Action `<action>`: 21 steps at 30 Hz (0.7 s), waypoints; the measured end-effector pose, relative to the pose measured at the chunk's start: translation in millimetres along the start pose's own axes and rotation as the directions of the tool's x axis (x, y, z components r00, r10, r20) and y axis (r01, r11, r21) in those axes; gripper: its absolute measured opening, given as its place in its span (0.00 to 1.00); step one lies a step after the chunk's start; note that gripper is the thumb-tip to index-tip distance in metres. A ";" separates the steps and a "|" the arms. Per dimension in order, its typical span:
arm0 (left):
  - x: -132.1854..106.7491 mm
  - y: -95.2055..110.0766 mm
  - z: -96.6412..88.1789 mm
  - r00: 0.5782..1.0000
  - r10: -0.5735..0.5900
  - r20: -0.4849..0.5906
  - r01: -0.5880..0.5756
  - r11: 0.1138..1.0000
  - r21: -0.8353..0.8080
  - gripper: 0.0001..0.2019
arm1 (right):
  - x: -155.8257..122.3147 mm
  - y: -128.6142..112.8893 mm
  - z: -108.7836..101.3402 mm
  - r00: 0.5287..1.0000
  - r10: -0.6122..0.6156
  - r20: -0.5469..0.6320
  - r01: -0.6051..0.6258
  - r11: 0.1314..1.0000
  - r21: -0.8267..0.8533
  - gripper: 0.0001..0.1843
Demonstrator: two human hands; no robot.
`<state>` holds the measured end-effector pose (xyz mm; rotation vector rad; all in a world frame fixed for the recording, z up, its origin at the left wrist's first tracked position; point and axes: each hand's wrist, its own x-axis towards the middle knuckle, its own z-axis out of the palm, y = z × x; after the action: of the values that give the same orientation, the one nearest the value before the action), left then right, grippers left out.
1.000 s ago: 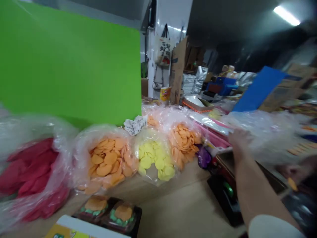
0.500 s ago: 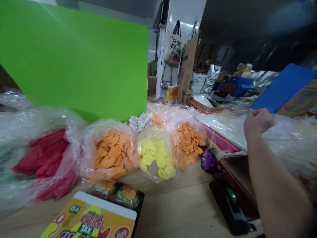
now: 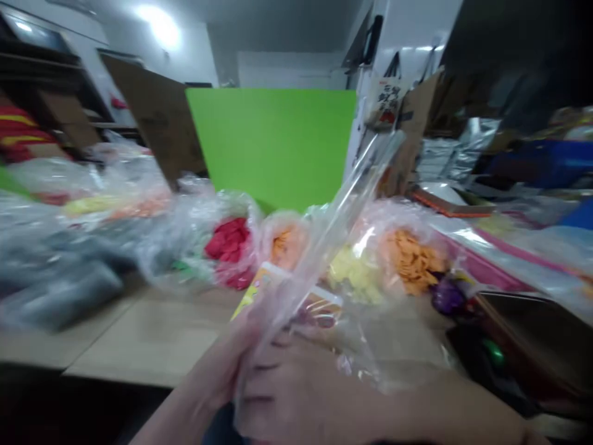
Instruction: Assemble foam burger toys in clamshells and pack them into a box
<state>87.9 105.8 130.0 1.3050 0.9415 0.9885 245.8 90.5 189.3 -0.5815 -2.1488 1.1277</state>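
A long clear plastic bag (image 3: 345, 204) stretches in front of me, blurred, from my hands up to the right. My right hand (image 3: 291, 383) is closed on its lower part, fingers curled. Just left of it, behind the plastic, is my left hand (image 3: 248, 334); its fingers are smeared and partly covered. Beyond both hands is a yellow printed box (image 3: 324, 303), tilted and partly hidden by the bag. Whether my left hand touches the box or the plastic, I cannot tell.
Open bags hold red pieces (image 3: 228, 241), orange pieces (image 3: 412, 256) and yellow pieces (image 3: 354, 272). A green board (image 3: 278, 148) stands behind them. At right are a black tape dispenser (image 3: 486, 364) and a brown bin (image 3: 532, 334). Grey plastic-wrapped bundles (image 3: 69, 296) lie left.
My right hand has come back from the blue board at far right to the centre and now grips a clear bag. My left hand has come into view. The view has swung left.
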 end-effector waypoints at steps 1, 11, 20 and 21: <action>-4.9 8.8 -4.3 0.995 -0.071 -0.073 0.061 0.990 -0.129 0.25 | 0.0 -2.1 18.4 0.994 -0.086 0.065 0.087 0.996 -0.015 0.14; -113.3 -27.8 -99.0 0.844 -0.302 -0.444 -0.155 0.654 -0.740 0.19 | 58.9 44.8 121.9 0.788 0.469 -0.399 -0.171 0.788 0.591 0.35; -204.3 -110.8 -209.4 0.549 -0.375 -0.747 -0.480 0.590 -0.649 0.03 | 97.0 65.8 137.1 0.806 -0.245 -0.539 -0.068 0.866 -0.495 0.16; -211.5 -120.6 -214.2 0.586 -0.417 -0.695 -0.362 0.633 -0.685 0.06 | 101.0 69.9 130.6 0.804 -0.300 -0.514 -0.064 0.815 -0.576 0.15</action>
<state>-176.2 -29.5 -0.8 -0.0336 0.9834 1.7927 88.7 118.7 107.5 -0.8985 -1.8896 0.1345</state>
